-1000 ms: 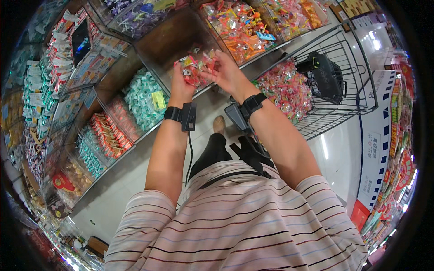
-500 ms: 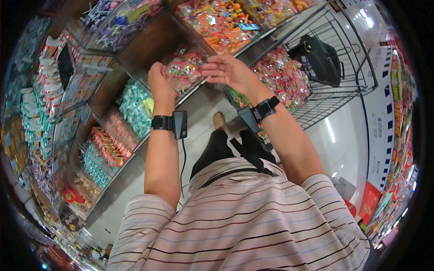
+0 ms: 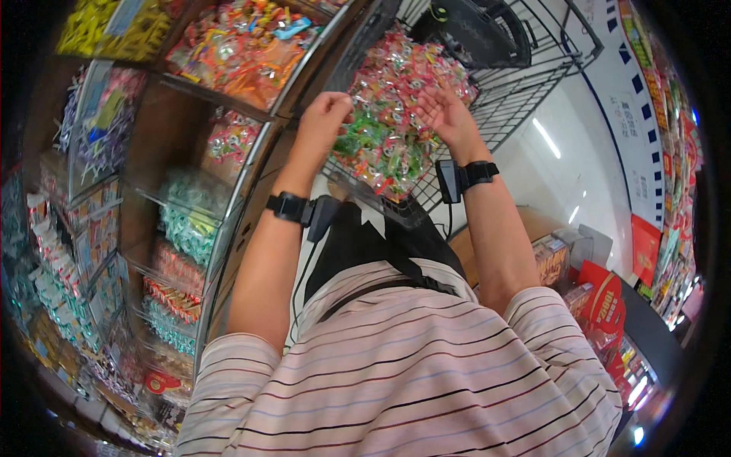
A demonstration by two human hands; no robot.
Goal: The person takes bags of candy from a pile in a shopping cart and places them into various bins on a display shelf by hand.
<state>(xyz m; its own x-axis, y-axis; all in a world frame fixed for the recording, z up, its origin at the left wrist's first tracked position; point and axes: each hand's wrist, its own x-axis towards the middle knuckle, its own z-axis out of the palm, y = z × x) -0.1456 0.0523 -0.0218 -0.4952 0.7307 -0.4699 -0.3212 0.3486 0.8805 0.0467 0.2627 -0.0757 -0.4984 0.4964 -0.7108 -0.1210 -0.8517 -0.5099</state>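
Note:
Both my hands are over a black wire shopping cart (image 3: 499,114) heaped with small clear-wrapped sweets (image 3: 407,76), mostly pink and red, with a green patch near me. My left hand (image 3: 324,122) is at the cart's left side, beside the green sweets, its fingers curled in; whatever they hold, if anything, is hidden. Above the right part of the heap, my right hand (image 3: 448,118) is turned palm up, fingers apart and slightly bent, with nothing seen in it. To the left, a wooden bin (image 3: 171,126) has a small pile of similar pink-wrapped sweets (image 3: 231,141) in its corner.
A black basket-like holder (image 3: 476,34) sits at the cart's far end. Bins of orange-wrapped sweets (image 3: 244,53) and teal-wrapped sweets (image 3: 190,221) line the left, behind a metal-edged shelf front. A red display (image 3: 601,305) with boxes stands at my right.
I have turned right, from the bin of pink sweets to the cart. Both hands moved from the bin to over the cart's heap and are wider apart.

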